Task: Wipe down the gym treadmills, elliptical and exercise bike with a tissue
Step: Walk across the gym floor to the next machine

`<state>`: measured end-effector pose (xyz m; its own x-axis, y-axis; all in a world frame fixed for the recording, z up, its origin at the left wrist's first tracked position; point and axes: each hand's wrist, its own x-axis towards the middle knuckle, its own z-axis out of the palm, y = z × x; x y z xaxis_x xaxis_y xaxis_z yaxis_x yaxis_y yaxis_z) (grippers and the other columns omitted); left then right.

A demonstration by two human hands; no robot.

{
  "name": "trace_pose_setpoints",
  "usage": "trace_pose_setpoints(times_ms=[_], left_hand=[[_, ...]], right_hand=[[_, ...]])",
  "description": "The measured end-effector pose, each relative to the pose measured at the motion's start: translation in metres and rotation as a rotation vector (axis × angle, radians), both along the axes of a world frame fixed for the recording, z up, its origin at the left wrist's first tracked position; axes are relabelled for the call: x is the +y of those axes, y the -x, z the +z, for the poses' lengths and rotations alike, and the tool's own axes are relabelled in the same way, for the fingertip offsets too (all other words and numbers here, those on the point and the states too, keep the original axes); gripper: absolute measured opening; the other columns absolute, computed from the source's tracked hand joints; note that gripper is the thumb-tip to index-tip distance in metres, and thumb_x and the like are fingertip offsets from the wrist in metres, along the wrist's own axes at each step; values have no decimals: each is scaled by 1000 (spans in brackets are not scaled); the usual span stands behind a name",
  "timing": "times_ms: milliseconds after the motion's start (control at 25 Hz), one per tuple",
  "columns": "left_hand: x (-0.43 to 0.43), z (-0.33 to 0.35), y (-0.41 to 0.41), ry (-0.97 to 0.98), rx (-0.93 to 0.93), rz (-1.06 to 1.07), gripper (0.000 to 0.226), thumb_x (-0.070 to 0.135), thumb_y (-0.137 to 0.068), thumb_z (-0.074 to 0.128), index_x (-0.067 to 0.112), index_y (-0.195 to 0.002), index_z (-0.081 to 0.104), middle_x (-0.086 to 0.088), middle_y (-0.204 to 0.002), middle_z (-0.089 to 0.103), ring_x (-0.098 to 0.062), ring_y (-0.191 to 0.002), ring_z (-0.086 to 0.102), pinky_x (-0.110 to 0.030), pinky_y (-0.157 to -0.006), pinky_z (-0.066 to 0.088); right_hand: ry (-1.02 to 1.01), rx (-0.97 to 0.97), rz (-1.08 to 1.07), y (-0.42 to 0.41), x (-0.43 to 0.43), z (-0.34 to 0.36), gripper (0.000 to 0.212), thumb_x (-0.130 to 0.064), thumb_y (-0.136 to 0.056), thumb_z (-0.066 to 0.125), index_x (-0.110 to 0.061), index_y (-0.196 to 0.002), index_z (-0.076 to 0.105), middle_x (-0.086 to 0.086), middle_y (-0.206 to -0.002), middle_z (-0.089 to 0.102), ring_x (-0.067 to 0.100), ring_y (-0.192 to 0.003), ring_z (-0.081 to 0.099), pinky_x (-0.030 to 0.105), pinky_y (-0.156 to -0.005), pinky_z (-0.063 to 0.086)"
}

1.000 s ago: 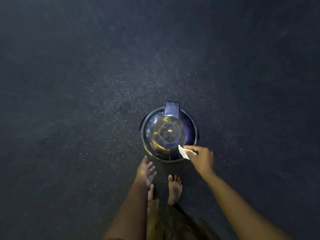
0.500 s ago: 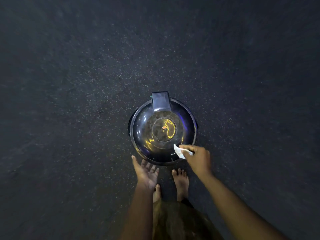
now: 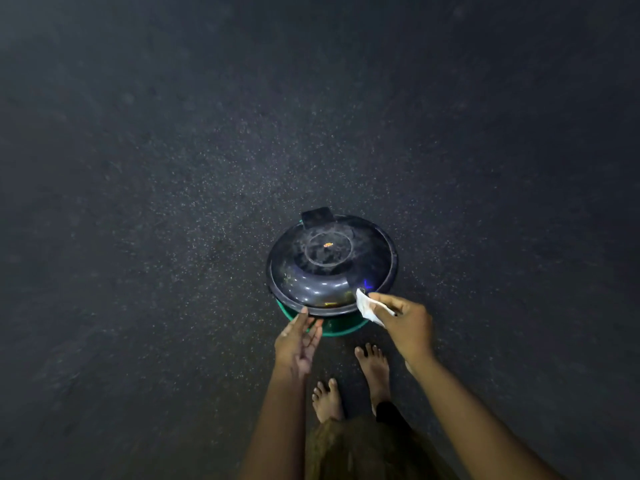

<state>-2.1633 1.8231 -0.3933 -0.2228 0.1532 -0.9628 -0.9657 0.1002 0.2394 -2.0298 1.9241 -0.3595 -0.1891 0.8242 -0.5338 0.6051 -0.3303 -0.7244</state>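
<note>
1. A dark floor (image 3: 173, 202) flecked with pale specks fills the whole view; nothing more of the room shows.
2. A round waste bin stands on it, closed by a glossy dark domed lid (image 3: 322, 271). A raised ring sits at the lid's centre and a flat flap (image 3: 317, 216) at its far edge. The lid hides whatever is inside.
3. The bin's green body (image 3: 341, 325) shows only as a crescent under the lid's near rim.
4. The left hand (image 3: 298, 341) is held flat, fingers straight and close together. Its fingertips are at the lid's near rim; I cannot tell whether they touch.
5. The right hand (image 3: 405, 323) pinches a crumpled white tissue (image 3: 367, 308), which lies against the lid's near right edge.
6. Two bare feet (image 3: 374, 368) stand just before the bin.
7. A small orange fleck (image 3: 328, 244) lies at the lid's centre.
</note>
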Motion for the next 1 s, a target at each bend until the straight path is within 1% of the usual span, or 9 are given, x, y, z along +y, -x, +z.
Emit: trace_pose_setpoints(times_ms=[80,160,320,480,600,680,840,880,1000], left_hand=[[10,18,18,-60,-4,-24,11,11,-87,63,2,-89,58,-9,-66,71,-16,-58,70,-22,-55,58],[20,30,36,-109,17,-28,13,13,-87,64,2,-88,59,-7,-63,71,-12,-56,69,-19,-52,56],[34,46,57,-165,33,-16,13,14,-88,63,1,-90,60,-7,-64,71,-11,-56,69,-17,-51,55],[35,49,60,-153,34,-21,12,12,-87,65,1,-90,61,-9,-63,71,-12,-55,69,-18,-49,54],[28,48,55,-124,59,-60,12,11,-87,65,1,-91,60,-11,-69,72,-13,-56,69,-20,-51,56],[22,44,44,-73,61,-112,13,11,-89,62,0,-95,60,-17,-93,71,-17,-60,70,-24,-61,59],[3,37,5,46,29,-248,38,16,-100,47,-4,-131,45,-21,-135,51,-32,-117,57,-36,-95,46],[-3,37,-4,57,38,-312,40,18,-100,45,-2,-134,43,-20,-135,51,-32,-121,53,-36,-97,42],[-21,43,-25,129,252,-654,38,23,-99,47,-2,-127,53,-14,-112,58,-29,-103,54,-38,-87,40]], right_hand=[[103,80,-95,-5,0,11,16,-5,-80,70,-14,-93,74,1,-89,73,5,-75,65,30,-79,55],[217,80,-141,-5,0,14,13,-5,-78,72,-9,-90,73,5,-84,72,17,-77,66,41,-80,56],[298,-19,-138,21,-1,-6,25,-8,-77,75,-1,-100,71,15,-98,70,23,-82,65,40,-84,55],[417,-51,-130,47,-2,-9,46,-10,-89,59,-8,-133,48,12,-127,55,28,-107,58,40,-89,51],[351,-69,-149,39,-15,-5,38,-7,-90,54,-10,-128,54,10,-129,56,26,-113,56,43,-95,49],[303,-68,-177,26,-27,-2,31,-5,-91,52,-8,-120,60,9,-123,61,24,-112,58,42,-96,48],[281,-39,-191,4,-46,10,26,-8,-93,49,-7,-115,64,7,-114,64,18,-98,60,40,-93,49],[258,-38,-154,-2,-51,12,25,-10,-94,49,-7,-113,65,7,-113,65,15,-96,58,39,-94,48],[179,-99,-36,-19,-60,29,25,-15,-94,51,-9,-113,66,5,-110,67,18,-104,59,36,-98,44]])
